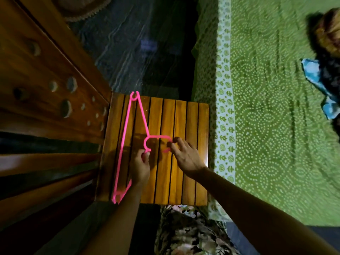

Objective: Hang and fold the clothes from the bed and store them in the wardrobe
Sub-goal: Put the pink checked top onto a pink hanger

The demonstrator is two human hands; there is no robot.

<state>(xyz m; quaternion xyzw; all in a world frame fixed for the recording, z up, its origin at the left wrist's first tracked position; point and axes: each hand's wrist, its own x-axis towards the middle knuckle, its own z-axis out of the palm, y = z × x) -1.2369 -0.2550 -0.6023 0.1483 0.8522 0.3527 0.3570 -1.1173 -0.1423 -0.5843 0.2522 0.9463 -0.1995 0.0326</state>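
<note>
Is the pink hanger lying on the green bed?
No, the pink hanger lies on the slatted wooden stool beside the bed, where the left hand and right hand pinch its hook.

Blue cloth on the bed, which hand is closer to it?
Right. The right hand pinches the pink hanger over the stool, left of the blue cloth; the left hand pinches it farther left.

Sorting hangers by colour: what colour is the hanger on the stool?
The hanger is bright pink; head view.
</note>
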